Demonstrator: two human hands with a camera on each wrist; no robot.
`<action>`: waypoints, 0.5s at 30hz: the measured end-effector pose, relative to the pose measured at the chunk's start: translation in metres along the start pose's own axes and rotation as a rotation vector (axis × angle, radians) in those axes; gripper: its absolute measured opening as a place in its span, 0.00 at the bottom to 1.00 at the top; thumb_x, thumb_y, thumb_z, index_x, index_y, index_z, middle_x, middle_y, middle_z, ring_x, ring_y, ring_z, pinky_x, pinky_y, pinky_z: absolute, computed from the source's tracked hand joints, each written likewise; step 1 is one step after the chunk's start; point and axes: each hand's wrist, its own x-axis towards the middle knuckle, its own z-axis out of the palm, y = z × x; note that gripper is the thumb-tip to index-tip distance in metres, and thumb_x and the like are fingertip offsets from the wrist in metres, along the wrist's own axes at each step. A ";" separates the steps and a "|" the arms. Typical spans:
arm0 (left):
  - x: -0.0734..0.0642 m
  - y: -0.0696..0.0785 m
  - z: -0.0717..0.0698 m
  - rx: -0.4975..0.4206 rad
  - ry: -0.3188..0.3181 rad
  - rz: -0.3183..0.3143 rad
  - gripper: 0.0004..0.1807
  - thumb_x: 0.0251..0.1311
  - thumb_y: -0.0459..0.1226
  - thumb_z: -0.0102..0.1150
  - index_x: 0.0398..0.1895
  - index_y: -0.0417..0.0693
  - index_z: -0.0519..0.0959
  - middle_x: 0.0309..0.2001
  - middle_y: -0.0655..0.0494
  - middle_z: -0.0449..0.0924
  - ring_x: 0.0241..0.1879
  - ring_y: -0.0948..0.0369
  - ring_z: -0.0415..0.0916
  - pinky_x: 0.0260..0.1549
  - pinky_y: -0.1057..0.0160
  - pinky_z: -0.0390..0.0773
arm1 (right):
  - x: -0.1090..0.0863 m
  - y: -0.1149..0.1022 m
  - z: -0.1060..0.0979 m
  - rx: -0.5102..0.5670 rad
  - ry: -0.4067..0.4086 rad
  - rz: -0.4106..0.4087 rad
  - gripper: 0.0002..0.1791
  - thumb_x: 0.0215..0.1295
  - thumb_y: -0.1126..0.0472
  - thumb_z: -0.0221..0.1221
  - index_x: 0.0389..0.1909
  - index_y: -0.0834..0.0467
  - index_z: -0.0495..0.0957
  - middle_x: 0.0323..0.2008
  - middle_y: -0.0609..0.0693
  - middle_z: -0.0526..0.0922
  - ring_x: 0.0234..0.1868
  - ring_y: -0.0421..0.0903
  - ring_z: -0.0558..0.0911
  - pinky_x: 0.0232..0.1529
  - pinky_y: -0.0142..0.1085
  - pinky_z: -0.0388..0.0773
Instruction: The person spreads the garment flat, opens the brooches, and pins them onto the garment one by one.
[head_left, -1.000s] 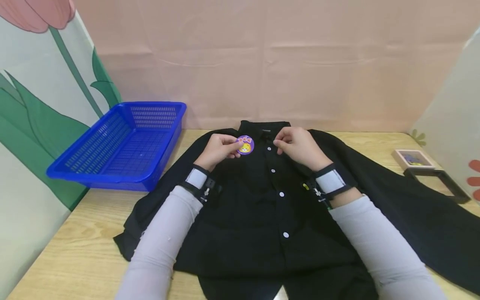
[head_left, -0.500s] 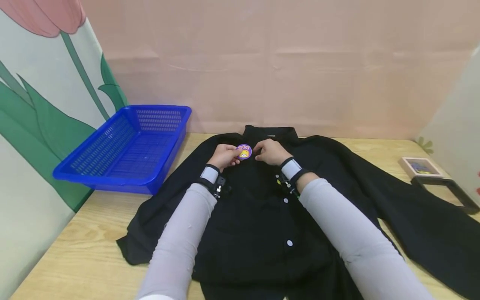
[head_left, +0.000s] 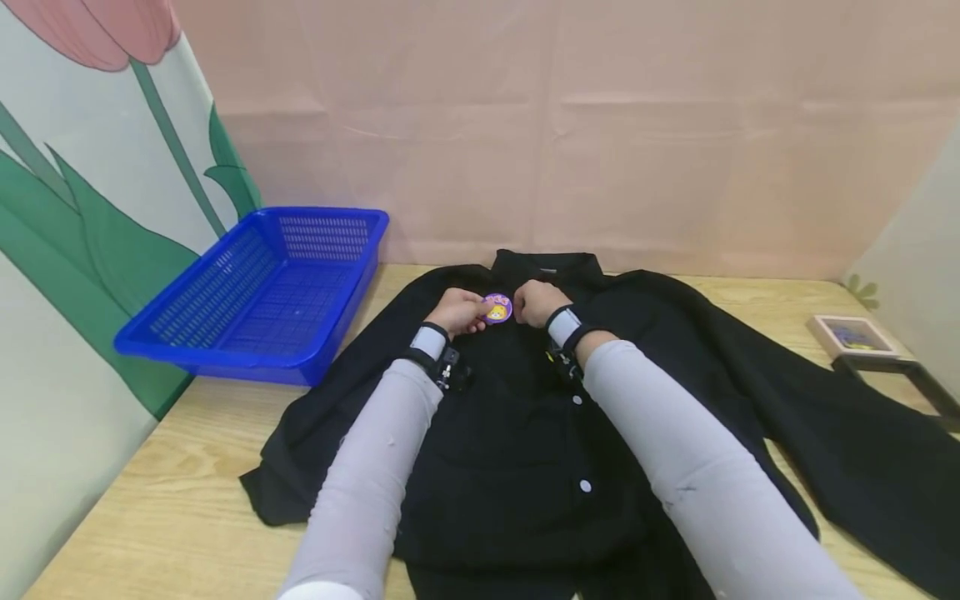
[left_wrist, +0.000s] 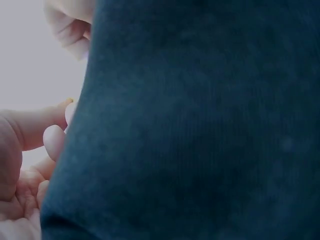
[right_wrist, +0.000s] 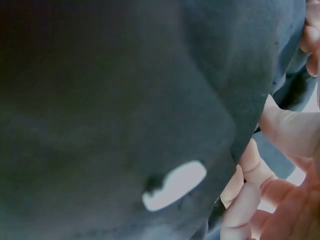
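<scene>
A black button-up shirt (head_left: 495, 450) lies spread front side up, its collar at the far side. Over its chest, left of the button row, my left hand (head_left: 459, 311) pinches a round purple badge (head_left: 497, 308) with a yellow cartoon animal face, thumb on the printed side. Just right of the badge, my right hand (head_left: 538, 302) has its fingers curled at the shirt front. In the right wrist view, the thumb and fingers of my right hand (right_wrist: 290, 185) pinch the edge of raised black cloth. Cloth hides part of my left hand (left_wrist: 30, 150) in the left wrist view.
A blue plastic basket (head_left: 322, 358) stands at the back left on the wooden table (head_left: 180, 483). At the right, a small pink-framed box (head_left: 853, 336) and a dark frame (head_left: 896, 367) lie beside the shirt's sleeve. A pink cloth backdrop (head_left: 637, 167) rises behind the table.
My right hand has moved left from beyond the button row to close beside the badge. My left hand keeps the badge over the chest. The head view has shifted slightly.
</scene>
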 end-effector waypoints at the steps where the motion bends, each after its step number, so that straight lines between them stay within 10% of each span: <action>1: 0.001 0.000 0.001 0.016 -0.004 -0.001 0.14 0.68 0.32 0.57 0.50 0.28 0.77 0.19 0.56 0.75 0.13 0.69 0.69 0.13 0.77 0.66 | 0.001 0.002 0.000 0.000 0.001 -0.016 0.04 0.61 0.69 0.60 0.29 0.61 0.83 0.32 0.55 0.84 0.34 0.51 0.78 0.33 0.38 0.71; 15: 0.013 0.004 0.005 0.392 -0.129 0.095 0.12 0.69 0.39 0.58 0.43 0.38 0.83 0.18 0.59 0.73 0.16 0.67 0.68 0.14 0.71 0.63 | 0.007 0.024 -0.004 0.175 -0.012 -0.214 0.05 0.59 0.74 0.59 0.34 0.64 0.81 0.21 0.48 0.70 0.30 0.46 0.71 0.32 0.34 0.64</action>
